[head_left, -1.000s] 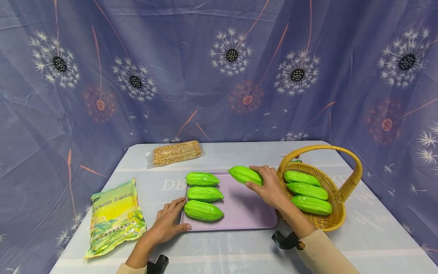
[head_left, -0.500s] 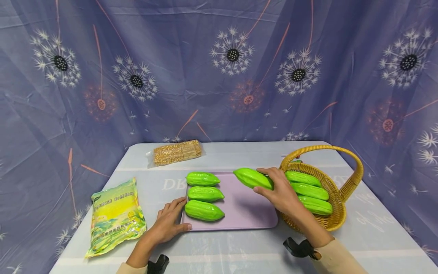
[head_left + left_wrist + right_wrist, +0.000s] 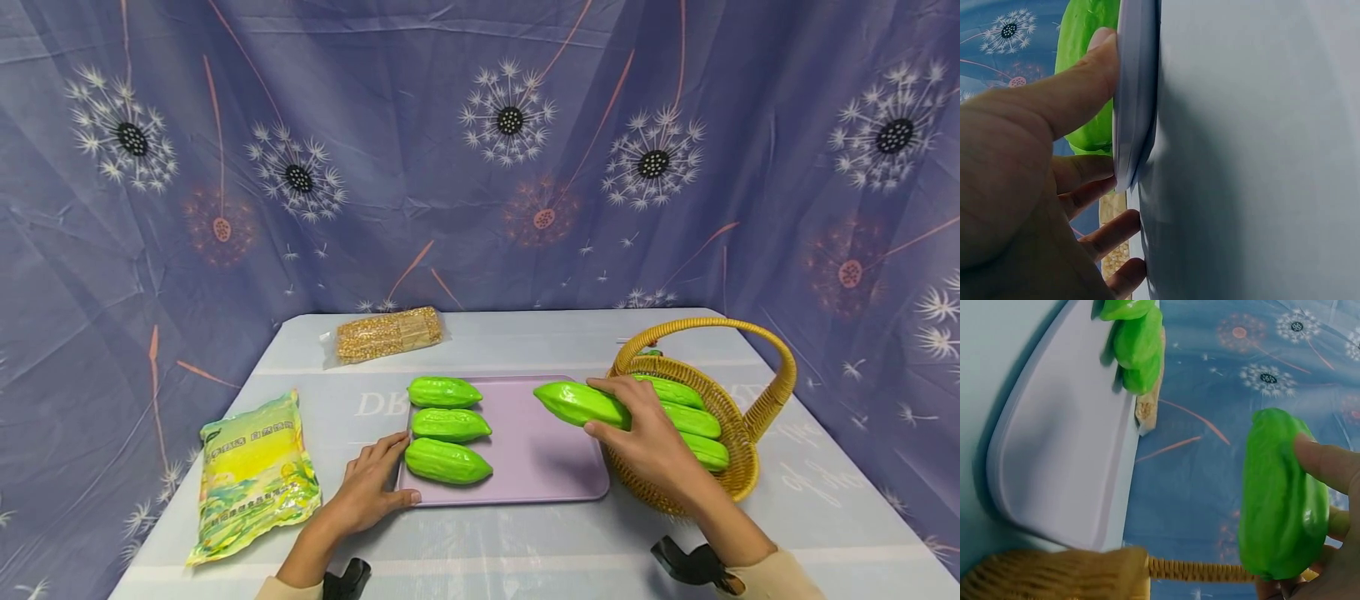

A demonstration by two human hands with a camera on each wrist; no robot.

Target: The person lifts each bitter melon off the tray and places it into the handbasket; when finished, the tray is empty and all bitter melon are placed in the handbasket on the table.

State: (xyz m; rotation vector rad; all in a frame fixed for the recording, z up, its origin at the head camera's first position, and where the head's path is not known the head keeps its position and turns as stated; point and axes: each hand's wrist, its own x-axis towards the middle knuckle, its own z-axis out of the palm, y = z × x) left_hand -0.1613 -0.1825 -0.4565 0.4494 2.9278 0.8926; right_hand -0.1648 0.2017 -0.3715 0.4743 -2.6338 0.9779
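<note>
On the pale printed table (image 3: 510, 550) in my feed I see a golden woven basket (image 3: 748, 467) beside a lilac rectangular tray (image 3: 517, 479). The left hand (image 3: 367, 490) rests its spread grip at the tray's near left corner; the right hand (image 3: 643, 429) pinches a glossy green ribbed gourd (image 3: 577, 403) above the tray's right side. Three matching gourds (image 3: 450, 425) lie on the tray's left.

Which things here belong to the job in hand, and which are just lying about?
Seemingly in the job:
green ridged gourd in the right hand
three gourds on the lilac tray, which the left hand touches
other gourds in the wicker basket

Probably just lying about:
yellow printed bag
clear packet of golden grains
</note>
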